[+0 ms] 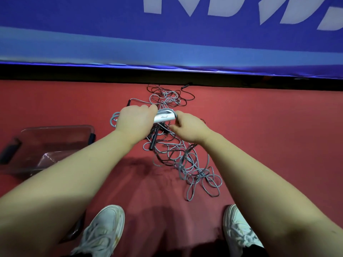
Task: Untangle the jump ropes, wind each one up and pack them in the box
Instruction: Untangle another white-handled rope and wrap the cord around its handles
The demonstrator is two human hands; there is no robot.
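A tangle of grey and black jump ropes (178, 156) lies on the red floor, with black handles (154, 140) in the heap. My left hand (135, 121) grips white handles (164, 117) with grey cord coiled beside it. My right hand (187, 128) pinches the grey cord at the right end of those handles. A clear plastic box (55, 145) with dark latches sits on the floor at the left, partly hidden by my left forearm.
A blue banner (167, 43) with white lettering stands along the far side, a dark gap beneath it. More rope loops (167, 95) lie close to that gap. My two white shoes (104, 232) are at the bottom.
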